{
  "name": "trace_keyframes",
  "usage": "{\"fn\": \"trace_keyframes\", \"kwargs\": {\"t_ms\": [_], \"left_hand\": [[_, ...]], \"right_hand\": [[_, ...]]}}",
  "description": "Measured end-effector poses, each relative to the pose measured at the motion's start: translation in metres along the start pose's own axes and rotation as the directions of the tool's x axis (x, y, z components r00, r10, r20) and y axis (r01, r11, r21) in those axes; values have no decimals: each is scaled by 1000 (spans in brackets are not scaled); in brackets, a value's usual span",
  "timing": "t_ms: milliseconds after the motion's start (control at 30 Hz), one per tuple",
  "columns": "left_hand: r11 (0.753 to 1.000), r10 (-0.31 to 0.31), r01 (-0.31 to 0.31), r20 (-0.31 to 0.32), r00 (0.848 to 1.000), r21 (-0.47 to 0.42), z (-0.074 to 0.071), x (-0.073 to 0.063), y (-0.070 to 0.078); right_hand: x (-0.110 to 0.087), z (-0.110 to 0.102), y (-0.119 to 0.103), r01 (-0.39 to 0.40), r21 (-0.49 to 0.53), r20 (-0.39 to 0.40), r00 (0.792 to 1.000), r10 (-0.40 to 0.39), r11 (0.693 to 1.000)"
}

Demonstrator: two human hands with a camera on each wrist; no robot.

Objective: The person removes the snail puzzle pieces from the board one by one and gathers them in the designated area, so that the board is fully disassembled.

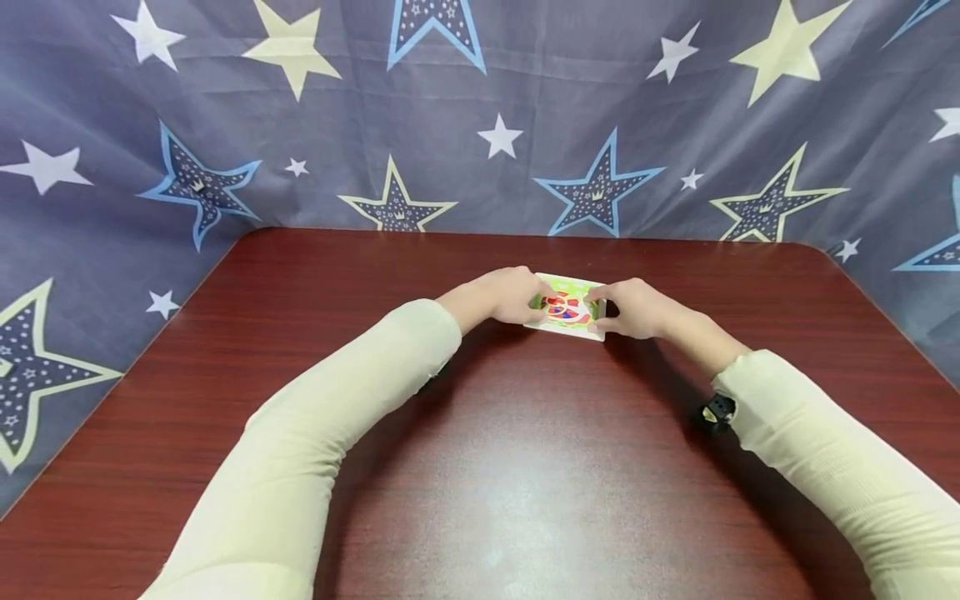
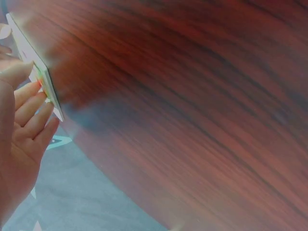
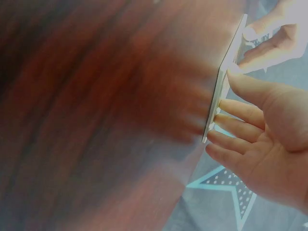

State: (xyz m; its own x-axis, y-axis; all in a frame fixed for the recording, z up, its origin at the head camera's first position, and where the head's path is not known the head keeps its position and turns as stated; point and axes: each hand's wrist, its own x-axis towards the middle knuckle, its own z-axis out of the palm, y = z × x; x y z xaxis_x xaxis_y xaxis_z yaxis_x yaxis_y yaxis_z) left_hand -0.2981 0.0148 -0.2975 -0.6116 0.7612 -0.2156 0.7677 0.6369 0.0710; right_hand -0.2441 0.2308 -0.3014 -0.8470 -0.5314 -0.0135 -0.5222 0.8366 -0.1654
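A small, flat rectangular board [image 1: 566, 329] with a white border and a red, green and blue picture lies at the far middle of the table. Both hands touch it, one from each side. My left hand [image 1: 513, 296] is at its left end, thumb and fingers spread over the edge and picture; in the left wrist view its fingertips [image 2: 38, 89] meet the board's side. My right hand [image 1: 637, 308] is at the right end, with index finger and thumb reaching onto the picture. The right wrist view shows that thumb at the edge of the board [image 3: 226, 72], the other fingers nearly straight.
The dark red wooden table [image 1: 480, 467] has a glare spot near the front. Behind it hangs a grey curtain [image 1: 450, 108] printed with stars. A small black device [image 1: 717, 411] sits at the right sleeve's cuff.
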Motion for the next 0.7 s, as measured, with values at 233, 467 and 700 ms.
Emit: {"fn": "trace_keyframes", "kwargs": {"t_ms": [233,467,700], "left_hand": [[999,34,-33,-30,999,37,7,-23,-2],[997,66,-64,-60,996,32,13,-50,-7],[994,113,-112,-101,988,18,17,-79,-7]], "right_hand": [[0,-2,-22,11,1,37,999,-11,1000],[-2,3,-45,52,22,62,997,-53,998],[-9,6,-65,92,41,46,995,-94,995]]}}
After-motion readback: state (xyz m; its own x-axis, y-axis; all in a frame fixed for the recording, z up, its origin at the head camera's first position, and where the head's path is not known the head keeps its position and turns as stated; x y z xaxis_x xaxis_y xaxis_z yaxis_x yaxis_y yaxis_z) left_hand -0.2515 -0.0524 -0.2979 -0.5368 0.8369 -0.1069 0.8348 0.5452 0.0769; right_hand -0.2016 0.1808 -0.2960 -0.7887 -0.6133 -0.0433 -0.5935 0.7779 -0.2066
